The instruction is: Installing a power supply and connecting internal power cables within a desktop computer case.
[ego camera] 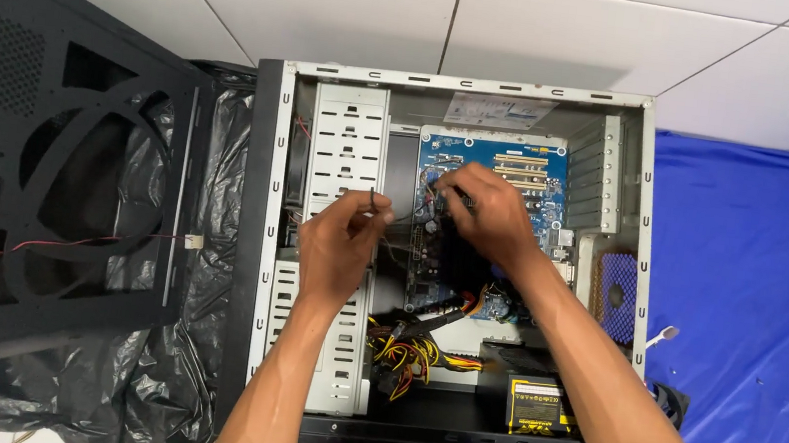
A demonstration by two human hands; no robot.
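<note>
An open desktop computer case [259, 236] lies on its side on the floor. Inside it sits a blue motherboard [529, 168]. My left hand [337, 250] hovers over the metal drive cage [350, 137] and pinches a thin dark cable [373, 199] between thumb and fingers. My right hand [485, 212] reaches onto the left part of the motherboard, its fingertips closed on a small dark connector [444, 193]; what the cable joins to is hidden under the hands.
A bundle of yellow, red and black power wires [409, 352] lies near the power supply [537, 401] at the case's near edge. The removed black side panel [52, 183] with a fan rests left on black plastic sheeting [192, 347]. A blue cloth [751, 312] lies right.
</note>
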